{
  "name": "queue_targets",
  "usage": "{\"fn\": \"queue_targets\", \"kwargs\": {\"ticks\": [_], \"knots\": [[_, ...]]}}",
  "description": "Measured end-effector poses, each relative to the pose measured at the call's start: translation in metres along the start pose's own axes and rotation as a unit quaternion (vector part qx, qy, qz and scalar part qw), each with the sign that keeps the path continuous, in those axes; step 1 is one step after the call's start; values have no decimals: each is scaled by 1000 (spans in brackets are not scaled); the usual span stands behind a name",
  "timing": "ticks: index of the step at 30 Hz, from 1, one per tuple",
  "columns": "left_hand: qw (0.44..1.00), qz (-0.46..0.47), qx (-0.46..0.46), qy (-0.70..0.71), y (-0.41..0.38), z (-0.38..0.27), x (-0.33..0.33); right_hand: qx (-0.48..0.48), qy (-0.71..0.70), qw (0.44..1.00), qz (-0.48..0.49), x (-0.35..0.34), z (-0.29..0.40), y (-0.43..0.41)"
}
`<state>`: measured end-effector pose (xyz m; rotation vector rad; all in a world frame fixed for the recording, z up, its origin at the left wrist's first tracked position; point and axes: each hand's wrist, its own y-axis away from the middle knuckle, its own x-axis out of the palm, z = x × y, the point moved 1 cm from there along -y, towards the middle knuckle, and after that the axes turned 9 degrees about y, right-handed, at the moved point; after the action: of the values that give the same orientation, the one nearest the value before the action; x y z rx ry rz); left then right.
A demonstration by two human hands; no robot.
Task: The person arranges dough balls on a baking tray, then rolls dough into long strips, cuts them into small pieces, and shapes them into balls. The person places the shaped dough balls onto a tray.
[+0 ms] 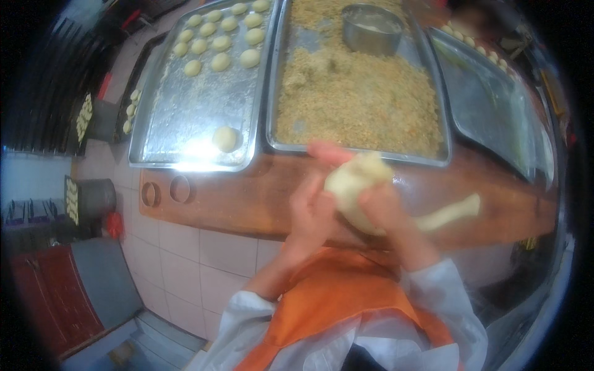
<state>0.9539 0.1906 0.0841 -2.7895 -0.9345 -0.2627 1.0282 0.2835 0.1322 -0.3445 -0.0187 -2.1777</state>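
My left hand and my right hand both hold a pale lump of dough over the front of the wooden table. The lump has a rough, uneven top and is slightly blurred. A dough strip lies on the wood to the right, partly behind my right forearm. Just beyond my hands is a metal tray of crumbly, tan filling, with a round metal container standing in it. One dough ball sits near the front of the left metal tray, apart from several others at its far end.
Two metal rings stand on the wooden table, left of my hands. A shallow tray with a shiny surface is at the right. More dough pieces line the far right. Trays of small pieces are at the far left.
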Motion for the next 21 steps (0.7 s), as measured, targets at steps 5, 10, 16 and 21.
{"fn": "queue_targets", "kwargs": {"ticks": [5, 10, 16, 21], "knots": [[993, 31, 105, -53, -10, -3, 1, -31, 74, 997, 22, -8, -6, -2], [990, 3, 114, -86, -2, -11, 13, 18, 0, 1000, 6, -11, -7, -6], [998, -3, -23, 58, 3, -12, 6, 31, -23, 999, 22, 1, 5, 1], [982, -19, 166, -91, -1, -21, 19, -15, 36, 999, 35, -10, -8, -2]]}}
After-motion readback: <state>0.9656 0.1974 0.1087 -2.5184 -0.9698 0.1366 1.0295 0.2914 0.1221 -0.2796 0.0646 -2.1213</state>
